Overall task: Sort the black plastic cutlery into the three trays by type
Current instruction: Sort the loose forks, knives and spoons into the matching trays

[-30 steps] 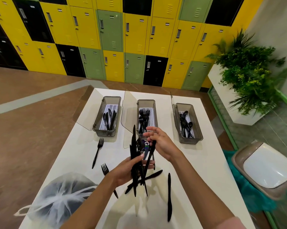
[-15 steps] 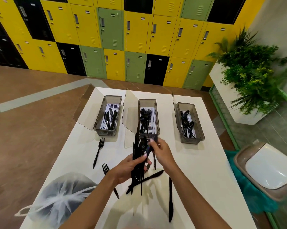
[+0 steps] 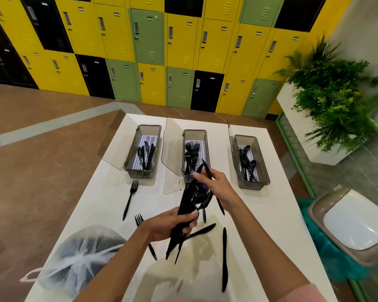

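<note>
My left hand [image 3: 172, 224] grips a bundle of black cutlery [image 3: 189, 205] held upright above the white table [image 3: 270, 214]. My right hand [image 3: 216, 184] pinches one black piece [image 3: 206, 168] at the top of the bundle, just in front of the middle tray [image 3: 206, 136]. The left tray [image 3: 159, 129] holds knives, the middle tray forks, the right tray [image 3: 264, 171] spoons. Loose on the table lie two forks [image 3: 130, 199] [image 3: 140, 221] and two knives [image 3: 202, 231] [image 3: 224, 258].
Each tray has its clear lid [image 3: 109, 147] swung open to its left. A tied white plastic bag [image 3: 79, 258] sits at the table's near left corner. A lidded bin [image 3: 353, 225] with a teal liner stands to the right. Lockers and a planter [image 3: 327, 101] are beyond.
My right hand has moved up and forward along the bundle, drawing one piece out toward the middle tray. My left hand has tilted the bundle forward.
</note>
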Demonstrator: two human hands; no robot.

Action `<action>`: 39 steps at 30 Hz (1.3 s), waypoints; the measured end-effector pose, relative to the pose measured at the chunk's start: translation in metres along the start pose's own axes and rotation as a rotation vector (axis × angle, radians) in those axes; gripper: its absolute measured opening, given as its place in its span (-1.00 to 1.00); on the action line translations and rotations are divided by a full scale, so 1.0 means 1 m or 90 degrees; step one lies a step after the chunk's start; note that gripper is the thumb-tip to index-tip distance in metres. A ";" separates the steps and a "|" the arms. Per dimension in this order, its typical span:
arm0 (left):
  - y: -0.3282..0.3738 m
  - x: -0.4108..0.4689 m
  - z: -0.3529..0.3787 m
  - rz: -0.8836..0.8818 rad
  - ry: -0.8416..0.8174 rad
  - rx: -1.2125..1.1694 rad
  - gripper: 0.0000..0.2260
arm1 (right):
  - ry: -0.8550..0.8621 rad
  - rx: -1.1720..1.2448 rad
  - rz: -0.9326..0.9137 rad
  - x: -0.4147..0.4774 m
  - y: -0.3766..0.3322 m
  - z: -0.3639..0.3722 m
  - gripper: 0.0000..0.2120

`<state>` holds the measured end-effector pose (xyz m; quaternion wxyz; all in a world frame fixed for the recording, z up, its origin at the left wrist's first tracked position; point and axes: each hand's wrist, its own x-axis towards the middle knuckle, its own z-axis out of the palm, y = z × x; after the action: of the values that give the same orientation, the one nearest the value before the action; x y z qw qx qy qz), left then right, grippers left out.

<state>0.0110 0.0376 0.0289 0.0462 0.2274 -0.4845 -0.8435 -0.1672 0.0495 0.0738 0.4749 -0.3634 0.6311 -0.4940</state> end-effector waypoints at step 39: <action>-0.001 0.006 -0.010 0.002 -0.049 0.023 -0.88 | 0.024 0.031 0.013 0.008 -0.021 -0.014 -0.88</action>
<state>0.0102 0.0285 0.0221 0.0247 0.1947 -0.5012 -0.8428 -0.1834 0.0410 0.0928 0.4767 -0.3358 0.6314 -0.5113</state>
